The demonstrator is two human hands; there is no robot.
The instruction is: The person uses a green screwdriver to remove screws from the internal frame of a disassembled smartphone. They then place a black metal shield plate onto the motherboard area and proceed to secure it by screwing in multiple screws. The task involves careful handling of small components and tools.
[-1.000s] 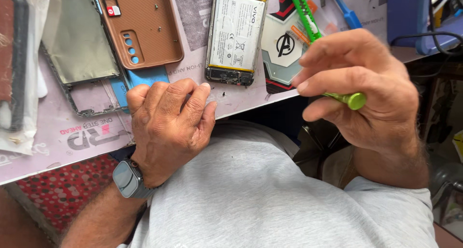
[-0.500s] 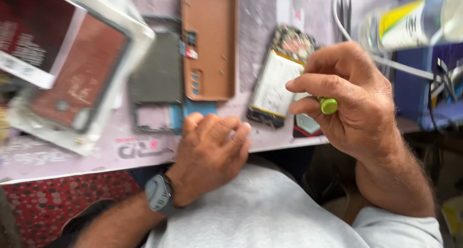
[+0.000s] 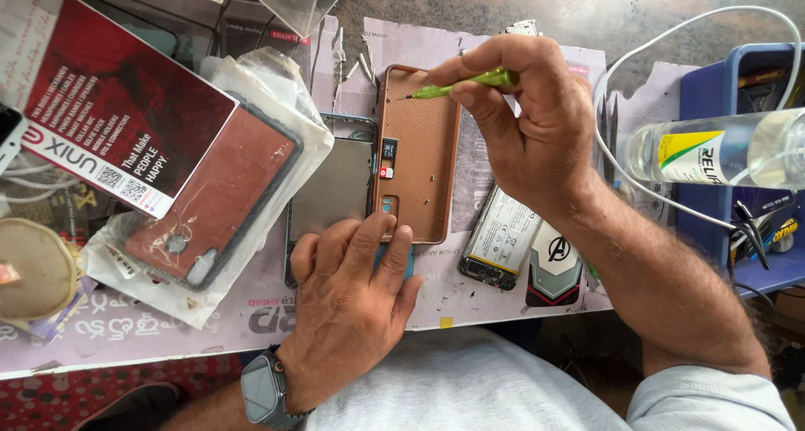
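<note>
One camera, worn on the head, looks steeply down from close above the workbench (image 3: pixel 503 12). The view faces away from the body, taking in the bench's near edge and the lap below. It shares ground with no second view.

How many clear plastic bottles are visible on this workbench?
1. The clear plastic bottle with the yellow-green label lies on its side at the right edge, over the blue plastic tray. Others may lie outside the frame.

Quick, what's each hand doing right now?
Left hand: open, flat, fingers pressing the lower edge of the phone back cover.
Right hand: closed on a green screwdriver, tip over the cover.
</note>
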